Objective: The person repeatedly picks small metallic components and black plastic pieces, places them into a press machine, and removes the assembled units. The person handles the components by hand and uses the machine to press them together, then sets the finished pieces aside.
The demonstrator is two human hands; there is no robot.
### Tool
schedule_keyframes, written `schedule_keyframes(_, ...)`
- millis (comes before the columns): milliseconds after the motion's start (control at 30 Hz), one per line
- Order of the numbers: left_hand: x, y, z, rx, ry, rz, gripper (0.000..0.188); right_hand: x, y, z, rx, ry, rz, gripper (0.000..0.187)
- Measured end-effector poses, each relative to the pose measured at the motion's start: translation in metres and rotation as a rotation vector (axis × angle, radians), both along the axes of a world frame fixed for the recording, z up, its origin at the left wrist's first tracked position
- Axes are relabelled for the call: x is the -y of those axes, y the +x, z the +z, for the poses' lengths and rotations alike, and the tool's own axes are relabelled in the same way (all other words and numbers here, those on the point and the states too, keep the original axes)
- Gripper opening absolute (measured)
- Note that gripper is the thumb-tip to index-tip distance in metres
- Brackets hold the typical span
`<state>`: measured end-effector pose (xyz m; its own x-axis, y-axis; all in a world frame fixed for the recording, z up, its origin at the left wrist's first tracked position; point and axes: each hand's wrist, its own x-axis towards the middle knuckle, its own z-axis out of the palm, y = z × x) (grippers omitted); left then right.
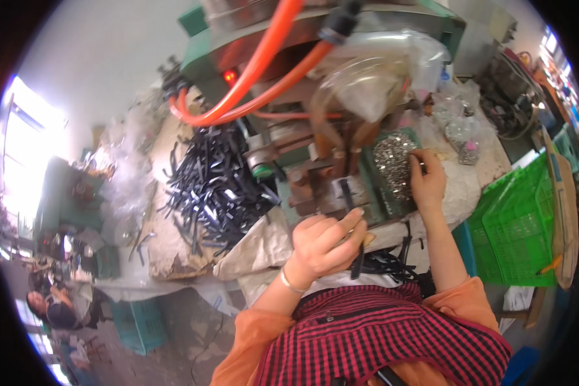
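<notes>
My left hand (328, 244) is closed on a black strip (358, 265) in front of the machine's work area. One end of the strip hangs below my fingers; a dark strip end (347, 193) also shows beyond them, over the machine's small metal plate (336, 188). At the right edge of a green tray (387, 207) full of small shiny metal pieces (394, 161), my right hand (428, 181) has its fingers curled and thumb and forefinger close together. Whatever they may pinch is too small to make out.
A large heap of black strips (215, 183) lies left of the machine. Orange hoses (264, 51) arch overhead. More strips (389, 265) lie by my lap. Clear bags (460, 125) stand at the back right, above a green crate (514, 222). Another person (61, 309) sits far left.
</notes>
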<state>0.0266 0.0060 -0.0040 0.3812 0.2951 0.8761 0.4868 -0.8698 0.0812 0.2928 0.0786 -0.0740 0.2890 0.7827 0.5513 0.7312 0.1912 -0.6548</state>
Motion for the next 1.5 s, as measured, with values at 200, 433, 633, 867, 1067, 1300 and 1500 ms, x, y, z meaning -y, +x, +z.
schedule_keyframes(200,-0.004,0.003,0.003,0.011,-0.016,-0.023,0.028,0.003,0.000,0.016,0.057,-0.019,0.031,0.011)
schedule_keyframes(433,0.000,0.000,0.000,0.032,-0.036,-0.034,0.029,0.004,0.015,0.003,0.174,-0.005,0.048,0.013)
schedule_keyframes(633,0.001,0.000,-0.005,0.035,-0.021,-0.004,0.029,0.006,0.011,0.004,-0.032,0.005,0.075,0.012)
schedule_keyframes(867,0.000,0.001,-0.007,0.082,-0.009,-0.027,0.033,0.004,0.026,-0.033,-0.370,-0.010,0.099,0.012)
schedule_keyframes(1067,0.001,0.004,-0.007,0.116,-0.065,-0.039,0.031,0.000,0.007,-0.037,-0.280,-0.010,0.115,0.014)
schedule_keyframes(1300,0.058,-0.078,0.033,0.095,-0.118,0.346,0.024,-0.012,0.007,-0.043,-0.262,-0.067,0.094,0.023)
schedule_keyframes(1500,0.005,-0.173,0.011,0.267,-0.509,0.959,0.018,0.004,0.004,-0.005,-0.286,-0.143,0.173,0.030)
